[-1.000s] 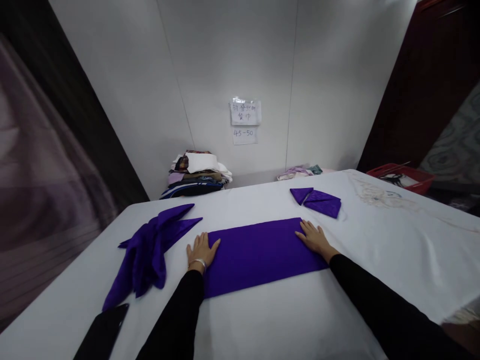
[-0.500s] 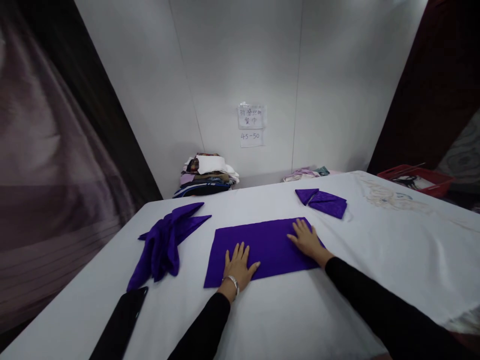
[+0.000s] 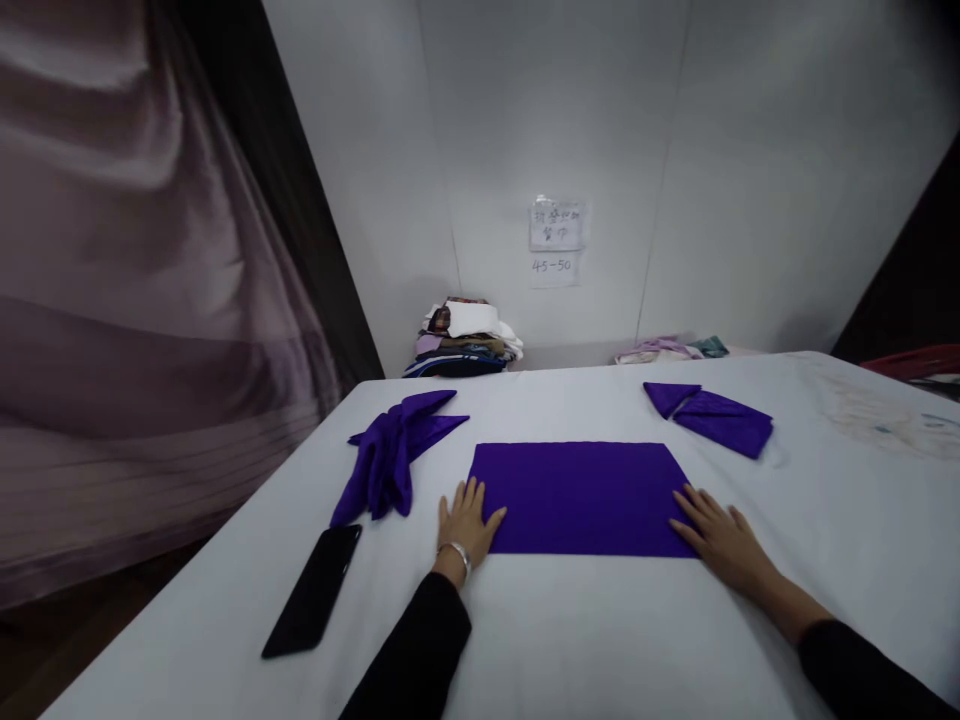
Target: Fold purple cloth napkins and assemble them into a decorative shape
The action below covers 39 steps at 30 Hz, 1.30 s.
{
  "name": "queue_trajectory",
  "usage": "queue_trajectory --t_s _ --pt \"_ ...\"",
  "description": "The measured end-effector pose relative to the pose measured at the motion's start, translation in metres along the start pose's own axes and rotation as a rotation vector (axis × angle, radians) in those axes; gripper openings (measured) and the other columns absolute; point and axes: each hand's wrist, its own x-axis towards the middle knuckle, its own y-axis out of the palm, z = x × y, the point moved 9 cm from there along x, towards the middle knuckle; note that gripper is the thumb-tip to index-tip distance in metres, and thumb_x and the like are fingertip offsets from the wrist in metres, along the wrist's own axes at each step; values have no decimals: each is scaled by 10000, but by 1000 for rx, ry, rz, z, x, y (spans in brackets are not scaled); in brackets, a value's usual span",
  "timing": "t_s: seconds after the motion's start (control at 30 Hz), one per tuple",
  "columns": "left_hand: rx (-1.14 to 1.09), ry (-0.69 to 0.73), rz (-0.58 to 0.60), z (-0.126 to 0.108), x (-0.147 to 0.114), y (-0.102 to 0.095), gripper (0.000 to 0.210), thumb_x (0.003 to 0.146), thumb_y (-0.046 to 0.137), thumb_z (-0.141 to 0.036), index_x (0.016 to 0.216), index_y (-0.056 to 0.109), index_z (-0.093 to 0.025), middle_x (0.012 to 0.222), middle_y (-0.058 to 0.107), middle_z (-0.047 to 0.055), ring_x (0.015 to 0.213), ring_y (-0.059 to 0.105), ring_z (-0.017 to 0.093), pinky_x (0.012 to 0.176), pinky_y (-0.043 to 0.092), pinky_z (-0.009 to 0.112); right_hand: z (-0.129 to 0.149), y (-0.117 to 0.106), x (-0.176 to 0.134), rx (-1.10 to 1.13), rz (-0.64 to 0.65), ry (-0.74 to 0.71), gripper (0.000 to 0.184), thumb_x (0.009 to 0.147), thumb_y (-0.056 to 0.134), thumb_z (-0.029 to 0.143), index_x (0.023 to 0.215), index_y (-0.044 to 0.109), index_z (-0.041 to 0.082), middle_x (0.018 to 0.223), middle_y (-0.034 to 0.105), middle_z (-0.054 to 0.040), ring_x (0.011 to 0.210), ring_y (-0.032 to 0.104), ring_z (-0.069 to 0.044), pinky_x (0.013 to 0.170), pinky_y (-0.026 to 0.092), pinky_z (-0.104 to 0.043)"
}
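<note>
White table, purple cloth part-hidden

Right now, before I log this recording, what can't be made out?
Flat purple fabric rectangle, head view: side edges partly covered by the left hand and right hand.
Red container, head view: cut off by the right picture edge.
Multicoloured stack of folded fabric, head view: base hidden behind the white-covered table.

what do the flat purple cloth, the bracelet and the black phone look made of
Flat purple cloth: probably woven fabric, matte, lying smooth with straight edges. Bracelet: likely silvery metal, judging by its shine. Black phone: glass or plastic, unclear which; smooth, uniformly dark face.
</note>
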Motion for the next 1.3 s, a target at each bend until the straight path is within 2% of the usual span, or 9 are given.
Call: queue_trajectory --t_s 0.1,0.2,0.37,0.5,0.6,0.73,0.87,1.07,1.3 --pt "25 -169 -12 39 -5 -6 722 835 181 -603 1377 267 -133 1470 217 84 1353 131 260 1072 105 514 -28 10 -12 -64 -13 -31 478 856 260 430 1266 478 314 1436 305 -45 1312 232 -312 961 228 -603" --pt "48 -264 -69 54 -13 -16 655 850 237 -549 1334 350 -121 1436 306 112 1328 208 255 1059 167 474 -29 13 -15 -83 0 -11 456 839 288 406 1222 521 322 1427 323 -50 1307 233 -331 942 218 -632" --pt "26 -214 -188 35 -21 -36 441 866 322 -425 1151 533 -162 1248 523 113 1165 416 251 949 324 394 13 -19 -11 9 -73 117 570 847 306 488 1340 388 215 1448 258 -111 1330 184 -300 1010 164 -570" --pt "-85 -249 -119 21 -17 -37 393 846 393 -367 1164 502 -163 1183 533 130 1114 455 275 893 366 395 82 -43 -1 160 -36 -51 593 860 285 566 1371 322 269 1465 227 -48 1345 144 -260 1053 90 -518" --pt "-156 -309 -64 19 -10 -34 425 831 416 -348 1201 453 -142 1212 498 168 1019 543 277 800 425 389 112 -47 5 209 6 -141 602 866 265 583 1382 294 274 1473 200 -50 1348 127 -255 1053 65 -518" --pt "-275 -399 3 34 -1 -24 451 790 490 -368 1169 471 -123 1159 556 179 967 596 268 767 446 361 117 -28 8 228 73 -139 603 874 257 577 1377 312 249 1467 217 -78 1346 130 -265 1047 74 -524" --pt "-416 -426 39 49 4 -15 262 753 561 -335 957 577 -172 1007 661 99 936 618 210 776 448 283 112 -14 7 231 98 -129 605 873 255 583 1374 319 250 1469 212 -75 1346 132 -257 1049 73 -514" --pt "-594 -443 -11 61 -3 -13 333 764 561 -311 1067 528 -176 894 696 51 820 647 166 719 473 246 118 -18 5 255 127 -123 602 872 262 582 1366 340 246 1467 211 -85 1348 120 -261 1049 59 -516" --pt "-696 -523 -67 89 -32 -15 364 738 599 -293 1076 539 -170 965 676 87 893 636 206 797 476 300 139 -24 -7 316 191 -178 631 859 279 608 1366 339 238 1466 189 -104 1352 95 -249 1056 30 -506"
